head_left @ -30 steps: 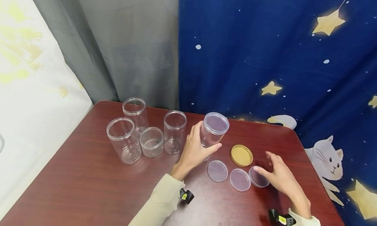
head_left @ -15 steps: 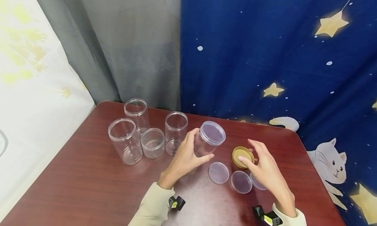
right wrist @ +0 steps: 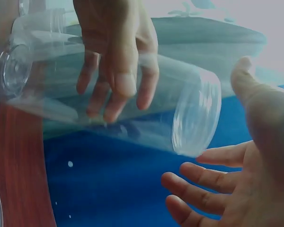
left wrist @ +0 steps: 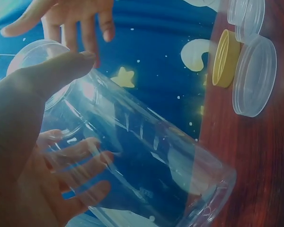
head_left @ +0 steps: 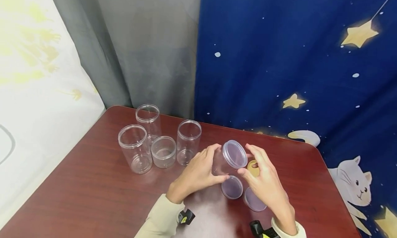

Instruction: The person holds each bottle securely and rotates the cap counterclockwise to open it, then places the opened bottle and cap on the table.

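My left hand point(head_left: 196, 172) grips a tall clear plastic jar point(head_left: 219, 165) round its body, thumb on the near side. The jar is tilted, its top toward the right, and carries a clear lid point(right wrist: 196, 113). Around that lid my right hand point(head_left: 266, 182) spreads its fingers and thumb. In the right wrist view the thumb stands apart from the lid; a fingertip is at its lower rim, and whether it touches I cannot tell. Below lie a gold lid point(head_left: 253, 169), partly hidden by the right hand, and clear lids point(head_left: 232, 188), one mostly covered.
Several open clear jars stand on the left of the brown table point(head_left: 93, 182): two tall ones point(head_left: 134, 150) point(head_left: 149, 122), a short one point(head_left: 163, 155) and another tall one point(head_left: 188, 141). A grey and blue curtain point(head_left: 248, 58) hangs behind the table.
My right hand has moved left from above the loose lids to the jar's lid. The left hand has lowered the jar and tilted its top toward the right.
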